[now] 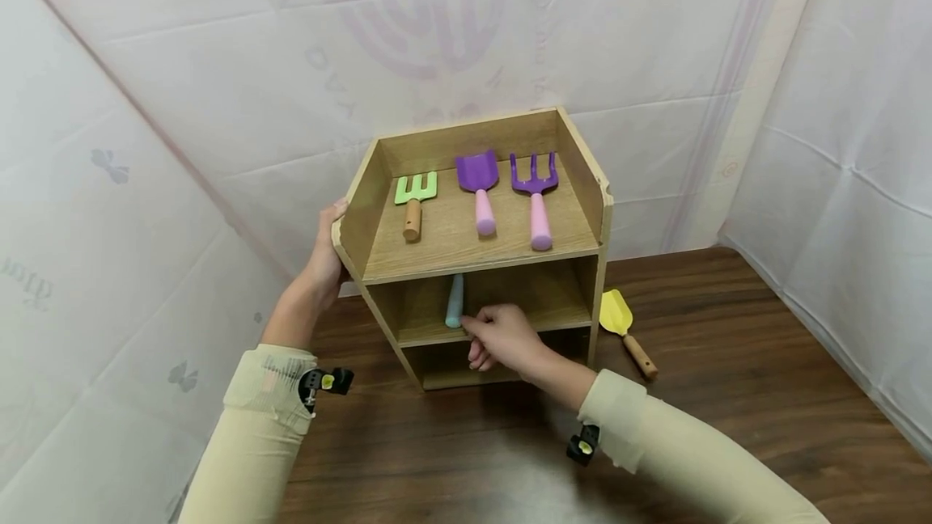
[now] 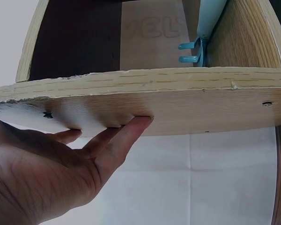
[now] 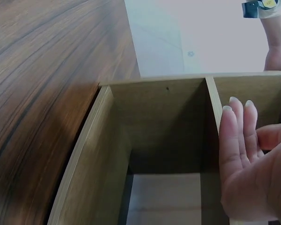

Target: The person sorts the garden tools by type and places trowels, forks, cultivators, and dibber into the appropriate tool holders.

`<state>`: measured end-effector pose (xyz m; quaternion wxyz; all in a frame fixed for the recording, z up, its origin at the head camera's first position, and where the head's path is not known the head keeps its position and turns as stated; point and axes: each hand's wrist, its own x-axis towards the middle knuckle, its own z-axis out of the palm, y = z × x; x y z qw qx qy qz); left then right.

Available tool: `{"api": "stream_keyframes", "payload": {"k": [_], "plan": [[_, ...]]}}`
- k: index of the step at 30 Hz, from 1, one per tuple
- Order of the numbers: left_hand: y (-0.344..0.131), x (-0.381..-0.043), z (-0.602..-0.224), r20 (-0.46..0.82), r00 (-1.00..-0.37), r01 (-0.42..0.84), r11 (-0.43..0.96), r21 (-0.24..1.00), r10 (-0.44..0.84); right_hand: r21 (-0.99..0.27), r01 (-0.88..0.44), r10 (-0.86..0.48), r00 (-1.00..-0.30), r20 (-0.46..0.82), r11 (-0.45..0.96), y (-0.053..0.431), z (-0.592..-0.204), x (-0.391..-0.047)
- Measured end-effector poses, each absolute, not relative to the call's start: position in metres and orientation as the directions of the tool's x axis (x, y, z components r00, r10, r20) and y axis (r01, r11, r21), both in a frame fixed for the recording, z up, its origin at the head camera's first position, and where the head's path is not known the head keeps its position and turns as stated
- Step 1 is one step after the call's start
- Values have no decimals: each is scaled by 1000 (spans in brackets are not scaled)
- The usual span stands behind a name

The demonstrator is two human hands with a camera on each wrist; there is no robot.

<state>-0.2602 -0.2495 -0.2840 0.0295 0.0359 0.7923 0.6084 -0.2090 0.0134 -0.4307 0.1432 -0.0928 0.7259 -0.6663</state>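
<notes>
My left hand [image 1: 325,261] presses straight fingers flat against the outer left side of a small wooden shelf unit [image 1: 480,265]. On its middle shelf lies a hand fork with a light-blue handle [image 1: 455,302]; the left wrist view shows its blue prongs [image 2: 192,58] inside the unit. My right hand [image 1: 502,336] is in front of that shelf, thumb and index finger right at the handle's near end. In the right wrist view, the other fingers [image 3: 239,133] extend fairly straight beside the shelf's edge.
The top shelf holds a green fork [image 1: 413,204], a purple shovel [image 1: 477,172] with pink handle and a purple fork [image 1: 537,184]. To the unit's right, a yellow trowel [image 1: 617,314] lies on the brown wooden table [image 1: 728,395]. Pale sheeting [image 1: 218,87] hangs behind and along both sides.
</notes>
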Motion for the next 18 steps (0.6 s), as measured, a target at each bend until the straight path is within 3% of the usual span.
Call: {"api": "stream_keyframes", "payload": {"k": [8,18], "plan": [[-250,-261,-286,5,-996,30,260,965,94,-991,126,-527,-840,-130,44,65,-425,-202],[-249,-262,-287,17,-995,40,249,968,94,-997,44,-683,-726,-78,66,161,-421,-198]]}}
